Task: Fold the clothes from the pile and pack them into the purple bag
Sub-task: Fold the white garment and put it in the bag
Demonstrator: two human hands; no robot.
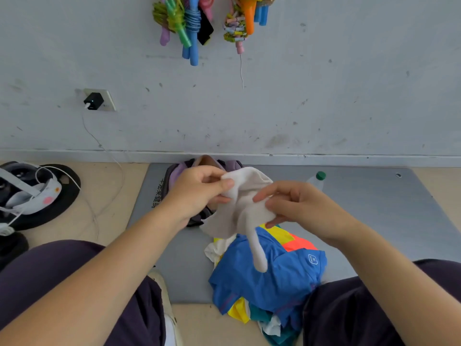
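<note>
Above the middle of a grey floor mat [179,258], held up in two bare hands: a small white garment [239,208], limp and still unfolded. Left hand [197,193] pinching its upper edge between thumb and curled fingers. Right hand [294,203] pinching a lower bunch of the same cloth, thumb pressed against fingertips. One narrow strip of the white cloth dangling down, its tip resting on or just above a blue shirt [274,275].

At the mat's near edge, between the knees: the pile of clothes [262,295], blue shirt on top, yellow, orange, teal and cream pieces beneath, partly spilling off the mat onto the floor. At the mat's far edge, against the wall: the purple bag [179,173], mouth apparently open, mostly hidden behind the left hand. Near the far right side of the mat: a clear bottle with a green cap [318,179].

Likely risks, judged from this: dangling strip catching on the pile and dragging the blue shirt askew; thin pinch grips slipping, dropping the cloth into a heap; folding in mid-air giving an uneven bundle; bag mouth sagging shut before packing.
</note>
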